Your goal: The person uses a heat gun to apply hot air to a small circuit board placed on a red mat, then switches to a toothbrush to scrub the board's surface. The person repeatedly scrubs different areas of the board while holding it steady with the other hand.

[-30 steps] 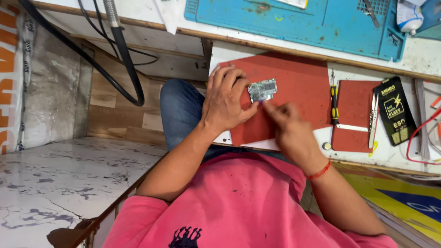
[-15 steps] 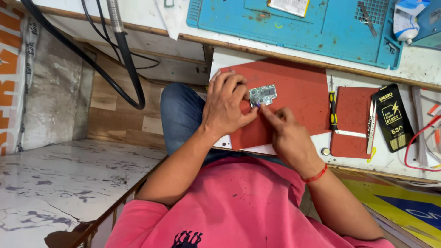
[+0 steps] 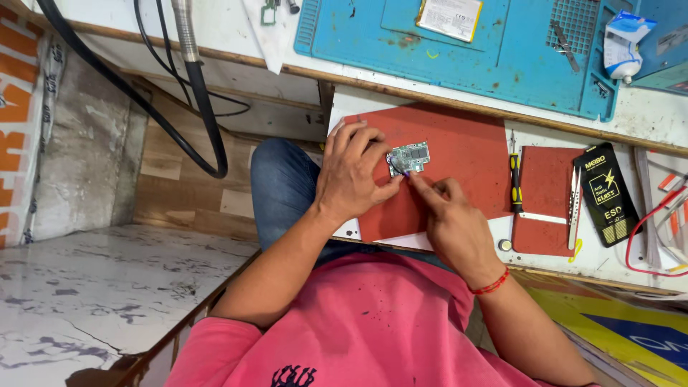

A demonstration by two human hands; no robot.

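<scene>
A small circuit board [image 3: 411, 155] lies on a red mat [image 3: 459, 154] on a pull-out shelf. My left hand [image 3: 355, 172] holds the board's left edge between thumb and fingers. My right hand [image 3: 448, 215] is pinched shut on a thin tool whose tip touches the board's lower left corner; the tool itself is mostly hidden by my fingers. A red thread band circles my right wrist.
A screwdriver [image 3: 514, 188], a smaller red mat [image 3: 542, 197], tweezers [image 3: 575, 204] and a black packet [image 3: 605, 190] lie right of the board. A blue work mat [image 3: 459, 50] covers the bench above. Black cables [image 3: 204, 107] hang at left over a marble floor.
My right hand has slid left and up toward the board's lower left corner. The left hand keeps its hold on the board. The camera view has shifted slightly.
</scene>
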